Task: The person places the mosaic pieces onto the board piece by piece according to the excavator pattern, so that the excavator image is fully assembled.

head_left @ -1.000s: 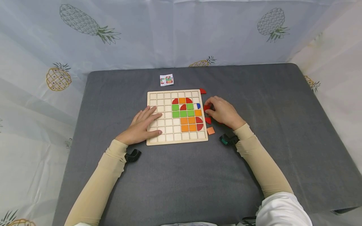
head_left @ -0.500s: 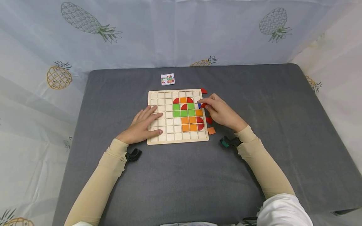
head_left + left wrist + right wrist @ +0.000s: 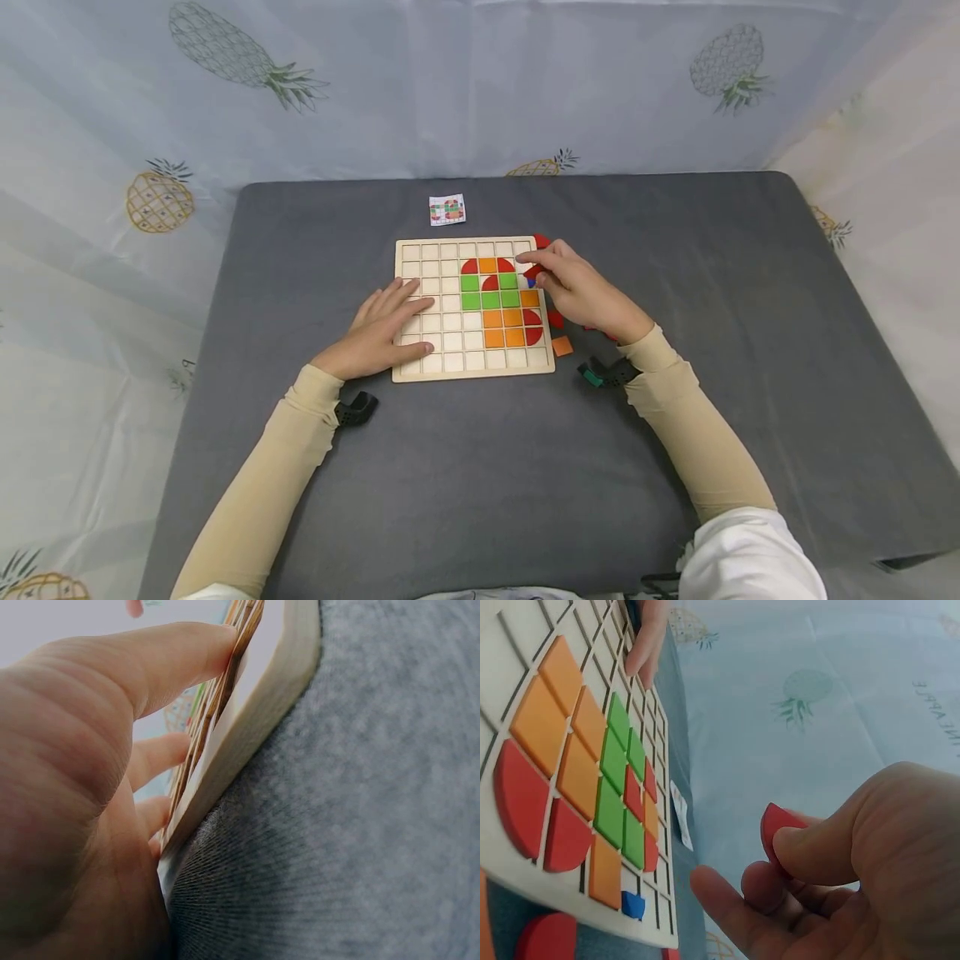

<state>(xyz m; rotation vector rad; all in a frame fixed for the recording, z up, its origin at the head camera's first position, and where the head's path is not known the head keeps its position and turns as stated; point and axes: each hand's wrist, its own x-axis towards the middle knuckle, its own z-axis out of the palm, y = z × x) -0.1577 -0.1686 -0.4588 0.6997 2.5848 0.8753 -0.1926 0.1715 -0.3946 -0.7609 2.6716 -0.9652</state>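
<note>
A wooden grid board [image 3: 473, 361] lies on the table, with green, orange and red tiles in its right half. My left hand [image 3: 375, 329] rests on the board's left side, fingers spread out; in the left wrist view its thumb [image 3: 187, 656] touches the board near the raised edge. Over the board's upper right part, my right hand [image 3: 588, 292] pinches a red quarter-circle tile [image 3: 772, 823] between thumb and fingers. Its index finger is stretched out. Below that tile, a small blue piece [image 3: 634, 905] sits in a right-hand cell, partly hidden in the head view.
Beside the board's right edge lie an orange square tile [image 3: 562, 346] and a red tile [image 3: 555, 318]. Another red tile [image 3: 542, 241] lies by the top right corner. More red shows under the right wrist. A small printed pattern card [image 3: 447, 210] lies behind the board.
From the table right of the board, my right hand has picked up the red tile and moved it left and away over the board's edge. My left hand has stayed in place.
</note>
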